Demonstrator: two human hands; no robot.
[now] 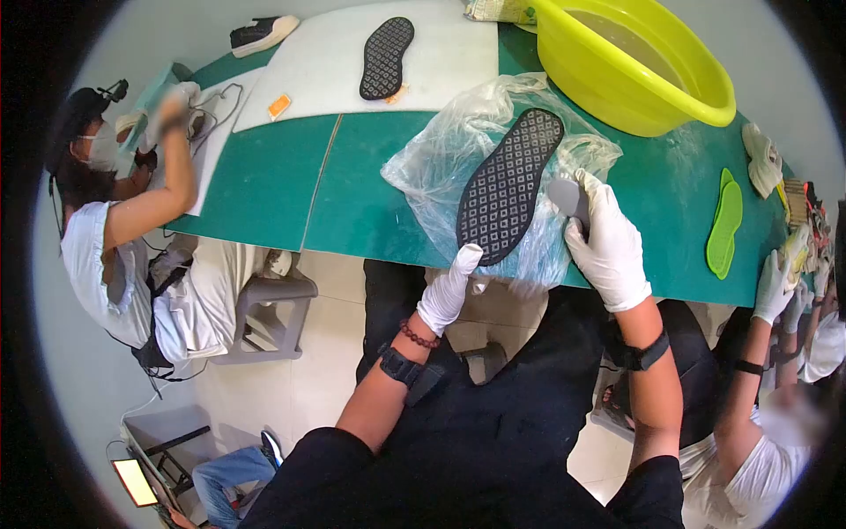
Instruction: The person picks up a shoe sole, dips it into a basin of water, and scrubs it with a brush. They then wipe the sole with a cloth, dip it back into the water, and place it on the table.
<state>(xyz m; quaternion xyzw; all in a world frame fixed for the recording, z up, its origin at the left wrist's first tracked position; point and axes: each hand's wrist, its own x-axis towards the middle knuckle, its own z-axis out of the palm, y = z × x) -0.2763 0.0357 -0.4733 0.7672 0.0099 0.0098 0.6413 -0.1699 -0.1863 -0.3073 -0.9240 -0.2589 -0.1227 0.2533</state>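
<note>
A black shoe sole with a diamond-patterned tread facing up lies tilted over a clear plastic bag. My left hand, in a white glove, grips the sole's near end, thumb on top and fingers hidden beneath. My right hand, also gloved in white, pinches a flat grey rounded piece just right of the sole. What kind of thing the grey piece is, I cannot make out.
A yellow-green basin holds cloudy liquid at the back of the green table. Another black sole lies on a white sheet. Green insoles lie at right. Co-workers sit left and right.
</note>
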